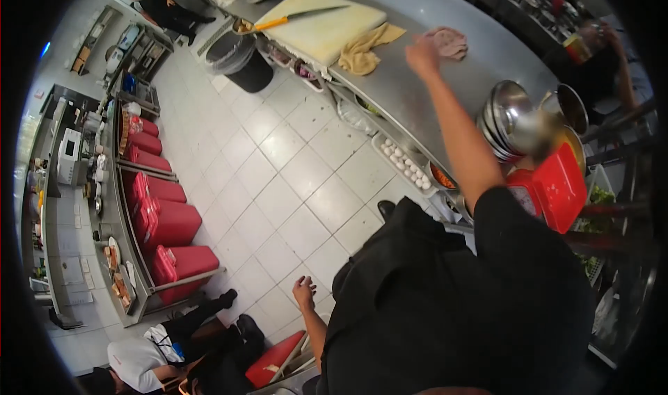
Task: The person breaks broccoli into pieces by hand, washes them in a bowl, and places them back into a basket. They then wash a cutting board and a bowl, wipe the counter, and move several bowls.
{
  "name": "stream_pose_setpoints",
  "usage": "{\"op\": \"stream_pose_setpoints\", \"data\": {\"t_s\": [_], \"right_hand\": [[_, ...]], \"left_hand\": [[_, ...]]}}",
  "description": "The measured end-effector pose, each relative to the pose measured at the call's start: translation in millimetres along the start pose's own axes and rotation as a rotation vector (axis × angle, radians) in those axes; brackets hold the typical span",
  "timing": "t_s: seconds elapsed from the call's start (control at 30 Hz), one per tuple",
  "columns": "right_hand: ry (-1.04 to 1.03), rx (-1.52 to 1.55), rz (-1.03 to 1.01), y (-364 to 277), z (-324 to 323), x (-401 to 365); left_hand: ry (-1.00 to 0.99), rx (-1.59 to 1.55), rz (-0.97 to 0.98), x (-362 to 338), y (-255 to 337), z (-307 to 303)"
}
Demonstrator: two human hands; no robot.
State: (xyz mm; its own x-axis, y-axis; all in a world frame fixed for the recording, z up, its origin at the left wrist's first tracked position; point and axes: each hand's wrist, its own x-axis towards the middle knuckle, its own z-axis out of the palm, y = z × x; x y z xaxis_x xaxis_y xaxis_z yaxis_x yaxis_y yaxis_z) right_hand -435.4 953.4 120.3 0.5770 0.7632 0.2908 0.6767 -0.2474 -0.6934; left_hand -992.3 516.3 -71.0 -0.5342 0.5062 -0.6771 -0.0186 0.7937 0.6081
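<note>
Looking down on a white-tiled kitchen floor and a long steel counter (445, 99) curving along the right. Reaching across it with the right hand (423, 53), just beside a crumpled pink cloth (451, 42) lying on the bare steel. Seemingly curling the fingers together, with too much blur for telling whether pinching it. Hanging the left hand (304, 292) low by the hip, spreading the fingers loosely, holding nothing. Judging the cloth as soft, light and limp, and likely gathering best at a raised fold. Noting a yellow cloth (365, 49) and a cutting board (327, 30) bearing a knife (296, 17) just beyond. Noting also stacked steel bowls (511, 120) and a red container (560, 186) crowding the forearm, and an egg tray (407, 164) sitting below the counter. Seeing other people too, one crouching by red bins (170, 221).
</note>
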Motion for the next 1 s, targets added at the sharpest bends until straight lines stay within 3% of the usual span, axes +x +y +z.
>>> {"op": "stream_pose_setpoints", "data": {"t_s": [0.03, 0.07, 0.1, 0.13, 0.27, 0.3, 0.37, 0.43, 0.6, 0.67, 0.73, 0.87, 0.93, 0.97, 1.0], "right_hand": [[0.063, -0.069, -0.040, 13.2, 16.0, 31.8], [-0.032, -0.196, 0.010, 6.8, 9.0, 50.3], [0.010, -0.225, 0.014, 13.3, 14.2, 70.1], [0.062, -0.253, 0.025, 29.5, 22.7, 84.6], [-0.503, -0.239, 0.227, 93.3, 29.3, 136.3], [-0.628, -0.225, 0.272, 98.9, 23.4, 147.5], [-0.597, -0.397, 0.173, 101.6, 10.9, 149.6], [-0.316, -0.782, -0.112, 100.9, 11.6, 112.7], [-0.160, -0.757, 0.034, 88.3, 13.8, 45.8], [-0.017, -0.707, -0.068, 93.8, 13.0, 1.3], [-0.024, -0.728, 0.066, 59.6, -5.9, -58.1], [0.159, -0.694, 0.025, 36.2, -40.2, -186.7], [0.223, -0.792, -0.003, 55.1, -47.7, -248.6], [0.425, -0.755, -0.014, 54.1, -53.1, -273.6], [0.412, -0.878, -0.025, 56.8, -64.7, -294.7]], "left_hand": [[0.019, -0.062, -0.047, 2.3, -21.8, -5.4], [0.067, -0.011, -0.062, -24.8, -23.6, -7.1], [-0.050, -0.002, -0.179, 31.4, -114.4, -28.3], [-0.080, 0.110, -0.186, 27.8, -129.1, -41.1], [-0.174, 0.387, -0.156, 22.8, -106.6, -71.6], [-0.196, 0.430, -0.143, 32.4, -90.0, -78.6], [-0.236, 0.491, -0.114, 62.3, -54.0, -90.3], [-0.275, 0.534, -0.093, 99.9, -15.7, -102.7], [-0.375, 0.590, -0.011, 231.5, 106.5, -124.3], [-0.393, 0.526, 0.009, 303.2, 167.2, -129.6], [-0.362, 0.405, 0.041, 367.5, 245.4, -127.5], [-0.263, 0.413, 0.271, 375.2, 420.6, -56.0], [-0.297, 0.406, 0.353, 372.8, 460.5, -17.2], [-0.342, 0.417, 0.397, 374.7, 471.4, 1.9], [-0.445, 0.435, 0.406, 381.6, 478.1, 11.9]]}}
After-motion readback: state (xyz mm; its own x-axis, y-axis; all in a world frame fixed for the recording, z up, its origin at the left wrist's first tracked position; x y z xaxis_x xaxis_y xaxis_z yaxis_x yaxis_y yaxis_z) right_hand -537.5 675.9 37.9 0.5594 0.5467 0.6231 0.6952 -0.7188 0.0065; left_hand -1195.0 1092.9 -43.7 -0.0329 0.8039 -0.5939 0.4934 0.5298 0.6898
